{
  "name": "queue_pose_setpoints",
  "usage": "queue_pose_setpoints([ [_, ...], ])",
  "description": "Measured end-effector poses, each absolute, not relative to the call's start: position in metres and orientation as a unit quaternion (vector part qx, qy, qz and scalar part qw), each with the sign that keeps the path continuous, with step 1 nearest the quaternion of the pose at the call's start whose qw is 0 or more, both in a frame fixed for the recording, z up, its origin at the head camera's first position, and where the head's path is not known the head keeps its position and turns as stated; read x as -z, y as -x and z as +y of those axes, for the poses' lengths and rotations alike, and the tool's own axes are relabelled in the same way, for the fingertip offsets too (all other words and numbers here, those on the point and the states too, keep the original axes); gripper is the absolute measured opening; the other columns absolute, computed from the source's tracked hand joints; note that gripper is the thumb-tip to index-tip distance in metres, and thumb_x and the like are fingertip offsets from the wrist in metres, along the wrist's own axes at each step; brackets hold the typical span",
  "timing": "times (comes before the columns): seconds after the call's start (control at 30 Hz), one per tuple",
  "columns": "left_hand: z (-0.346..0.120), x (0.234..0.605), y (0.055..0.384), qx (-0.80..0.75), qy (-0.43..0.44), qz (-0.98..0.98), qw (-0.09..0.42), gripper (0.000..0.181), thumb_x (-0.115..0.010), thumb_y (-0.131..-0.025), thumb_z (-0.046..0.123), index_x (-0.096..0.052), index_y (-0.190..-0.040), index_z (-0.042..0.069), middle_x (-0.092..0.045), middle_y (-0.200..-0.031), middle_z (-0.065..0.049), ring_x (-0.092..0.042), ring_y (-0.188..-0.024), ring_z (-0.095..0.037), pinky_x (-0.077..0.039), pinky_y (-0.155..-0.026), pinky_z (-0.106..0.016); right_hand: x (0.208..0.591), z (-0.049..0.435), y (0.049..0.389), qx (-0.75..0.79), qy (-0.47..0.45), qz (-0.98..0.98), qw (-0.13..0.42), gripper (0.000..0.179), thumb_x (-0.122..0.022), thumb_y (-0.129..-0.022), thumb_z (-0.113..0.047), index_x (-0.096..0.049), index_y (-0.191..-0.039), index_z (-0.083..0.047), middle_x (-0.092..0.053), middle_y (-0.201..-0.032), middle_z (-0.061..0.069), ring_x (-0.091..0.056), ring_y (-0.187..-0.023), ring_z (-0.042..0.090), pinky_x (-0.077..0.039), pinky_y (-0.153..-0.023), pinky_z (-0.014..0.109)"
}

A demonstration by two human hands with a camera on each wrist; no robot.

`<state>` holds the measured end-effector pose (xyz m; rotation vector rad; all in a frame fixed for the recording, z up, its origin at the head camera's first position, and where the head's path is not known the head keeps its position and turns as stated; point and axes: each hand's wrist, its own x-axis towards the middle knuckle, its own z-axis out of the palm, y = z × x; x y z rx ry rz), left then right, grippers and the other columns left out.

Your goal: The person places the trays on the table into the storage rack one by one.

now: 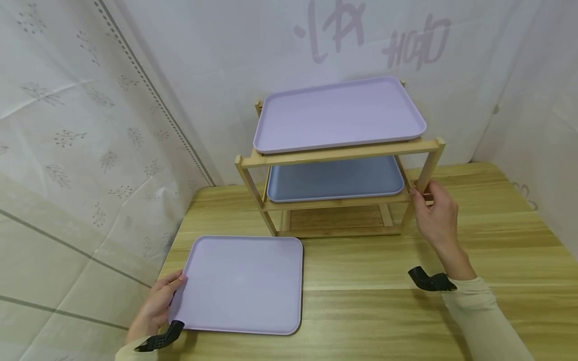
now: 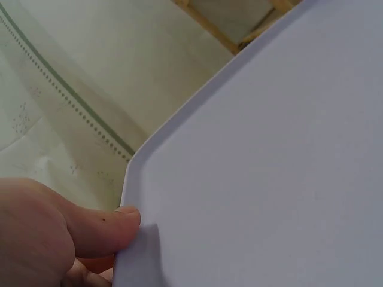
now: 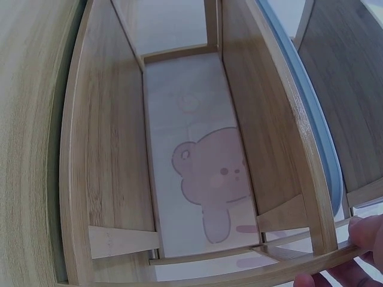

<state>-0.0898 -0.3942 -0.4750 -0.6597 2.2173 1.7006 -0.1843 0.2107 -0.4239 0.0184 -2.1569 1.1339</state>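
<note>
My left hand (image 1: 158,301) grips a lilac tray (image 1: 241,283) by its left edge. In the left wrist view the thumb (image 2: 108,230) lies over the rim of that tray (image 2: 257,161), with the other fingers partly hidden below. My right hand (image 1: 437,215) holds the right side of a wooden three-tier rack (image 1: 343,154) near its middle shelf. Fingers (image 3: 365,233) wrap the wooden side frame at the lower right of the right wrist view. Another lilac tray (image 1: 338,115) lies on the top shelf, and a blue tray (image 1: 336,178) on the middle one.
The bottom shelf (image 1: 336,218) of the rack stands low over the wood-grain table (image 1: 361,311). White printed cloth (image 1: 90,125) hangs at the left and behind the rack. Black wrist-worn devices (image 1: 431,281) sit at both cuffs.
</note>
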Motion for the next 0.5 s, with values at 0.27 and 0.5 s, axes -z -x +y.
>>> queue_pose_setpoints([
  [0.27, -0.370, 0.479, 0.087, -0.629, 0.214, 0.731, 0.157, 0.061, -0.041, -0.105, 0.025, -0.016, -0.151, -0.005, -0.061, -0.099, 0.010, -0.060, -0.091, -0.007, -0.052, -0.080, -0.033, 0.424, 0.210, 0.184, -0.440, -0.001, -0.831, 0.341, 0.019, -0.060, -0.093, -0.010, -0.064, -0.104, 0.005, -0.066, -0.090, 0.021, -0.045, -0.076, -0.019, -0.035, -0.062, 0.001],
  [0.5, -0.346, 0.479, 0.087, -0.658, 0.215, 0.704, 0.158, 0.060, -0.044, -0.104, 0.024, -0.020, -0.151, -0.004, -0.061, -0.105, 0.006, -0.059, -0.097, -0.009, -0.050, -0.084, -0.032, 0.423, 0.209, 0.184, -0.441, 0.002, -0.832, 0.336, 0.020, -0.060, -0.093, -0.010, -0.064, -0.105, 0.005, -0.066, -0.091, 0.021, -0.045, -0.076, -0.020, -0.035, -0.063, 0.001],
])
